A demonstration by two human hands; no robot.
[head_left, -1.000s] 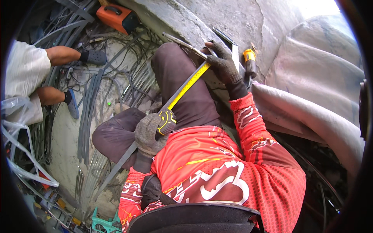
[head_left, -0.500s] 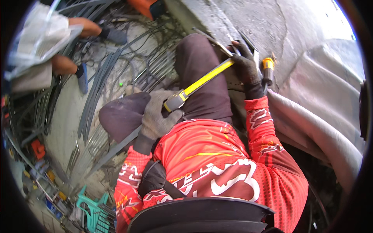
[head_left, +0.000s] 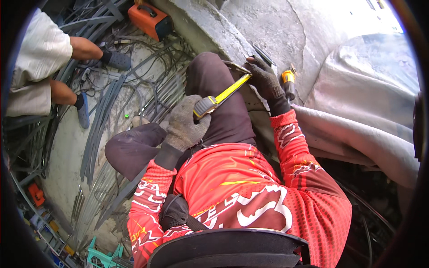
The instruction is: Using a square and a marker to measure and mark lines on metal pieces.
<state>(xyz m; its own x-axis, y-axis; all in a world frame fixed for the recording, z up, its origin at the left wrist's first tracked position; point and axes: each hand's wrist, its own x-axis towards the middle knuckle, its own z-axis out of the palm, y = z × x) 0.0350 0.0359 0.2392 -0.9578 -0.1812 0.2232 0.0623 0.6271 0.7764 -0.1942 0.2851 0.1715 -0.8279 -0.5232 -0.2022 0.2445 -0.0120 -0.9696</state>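
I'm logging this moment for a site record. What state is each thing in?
Tape measure: yellow blade pulled out, running from the case to the right hand.
Left hand: gloved, closed on the tape case.
Right hand: gloved, pinning the blade's far end at a flat metal bar.
Screwdriver: lying loose on the concrete, beside the right hand.
Orange box: standing on the floor, untouched.
Grey strips: lying in loose bundles on the floor.

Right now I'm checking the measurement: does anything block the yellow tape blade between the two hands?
Nothing visible does. The yellow tape blade runs free from the tape measure case in the left hand to the right hand, passing above the dark trouser leg.
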